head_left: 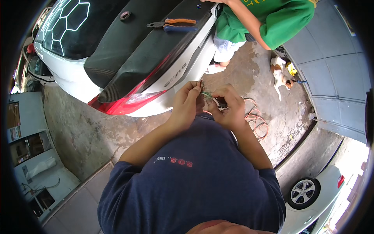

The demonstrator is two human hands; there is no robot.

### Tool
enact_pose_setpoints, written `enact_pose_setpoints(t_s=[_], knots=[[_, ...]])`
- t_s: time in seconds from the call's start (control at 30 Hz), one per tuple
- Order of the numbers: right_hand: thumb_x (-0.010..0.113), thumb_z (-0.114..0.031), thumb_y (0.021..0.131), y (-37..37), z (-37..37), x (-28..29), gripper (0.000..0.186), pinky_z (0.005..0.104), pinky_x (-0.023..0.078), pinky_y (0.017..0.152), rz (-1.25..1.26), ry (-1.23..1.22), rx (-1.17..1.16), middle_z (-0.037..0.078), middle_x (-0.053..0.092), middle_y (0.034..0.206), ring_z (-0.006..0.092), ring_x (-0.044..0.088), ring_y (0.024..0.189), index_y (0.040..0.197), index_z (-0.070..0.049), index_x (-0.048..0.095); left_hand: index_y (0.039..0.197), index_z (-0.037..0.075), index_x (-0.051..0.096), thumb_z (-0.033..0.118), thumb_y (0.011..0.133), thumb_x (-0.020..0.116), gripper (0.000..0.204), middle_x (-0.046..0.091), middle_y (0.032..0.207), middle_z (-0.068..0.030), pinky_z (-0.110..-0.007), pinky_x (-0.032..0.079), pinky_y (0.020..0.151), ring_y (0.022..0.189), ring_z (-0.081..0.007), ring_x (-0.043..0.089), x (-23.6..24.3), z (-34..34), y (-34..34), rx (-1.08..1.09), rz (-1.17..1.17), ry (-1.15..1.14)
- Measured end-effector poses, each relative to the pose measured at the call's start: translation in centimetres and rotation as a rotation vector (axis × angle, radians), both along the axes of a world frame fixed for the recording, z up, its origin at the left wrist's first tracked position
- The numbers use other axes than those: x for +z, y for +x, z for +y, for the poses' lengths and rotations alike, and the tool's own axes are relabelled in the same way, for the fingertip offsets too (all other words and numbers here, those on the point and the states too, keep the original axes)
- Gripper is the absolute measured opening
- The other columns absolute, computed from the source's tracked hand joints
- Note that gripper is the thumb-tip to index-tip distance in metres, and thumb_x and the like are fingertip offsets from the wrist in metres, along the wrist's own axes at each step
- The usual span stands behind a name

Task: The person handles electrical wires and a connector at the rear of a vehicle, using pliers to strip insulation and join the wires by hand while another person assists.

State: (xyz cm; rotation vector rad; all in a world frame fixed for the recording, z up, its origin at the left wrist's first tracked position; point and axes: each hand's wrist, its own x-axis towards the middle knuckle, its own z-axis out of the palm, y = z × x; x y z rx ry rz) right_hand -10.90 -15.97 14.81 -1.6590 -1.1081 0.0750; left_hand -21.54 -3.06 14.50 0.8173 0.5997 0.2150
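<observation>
i've got both hands pinched on the wire bundle point(207, 94), left hand point(187, 102), right hand point(230, 106). bare ends show. joining looks unfinished; pliers point(173, 25) lie untouched on the car's spoiler point(128, 58).

A white car point(117, 62) with a black spoiler point(148, 43) stands on a stained concrete floor point(85, 136); pliers point(173, 25) and a tape roll point(125, 15) lie on it. A dog point(279, 74) sprawls near an orange cord point(258, 123).
</observation>
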Motion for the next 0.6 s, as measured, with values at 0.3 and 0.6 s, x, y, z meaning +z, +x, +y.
enact_pose_setpoints(t_s=[0.3,0.6], knots=[[0.078,0.01,0.081,0.3,-0.8,0.1,0.019,0.0247,0.048,0.065,0.307,0.032,-0.049,0.007,0.064,0.089,0.0112,0.061,0.076,0.093,0.001,0.066,0.107,0.004,0.055,0.012,0.102,0.047,0.012,0.047,0.076,0.0014,-0.026,0.038,0.05,0.057,-0.0073,0.04,0.3,0.6,-0.1,-0.171,-0.1,-0.012],[0.076,0.012,0.079,0.2,-1.2,0.2,0.02,0.0284,0.052,0.065,0.128,0.074,-0.025,0.008,0.068,0.09,0.0169,0.067,0.077,0.093,0.0,0.071,0.101,0.006,0.053,0.012,0.1,0.054,0.006,0.046,0.075,0.0021,-0.025,0.039,0.054,0.06,-0.0076,0.04,0.7,1.0,0.2,-0.247,-0.12,-0.026]])
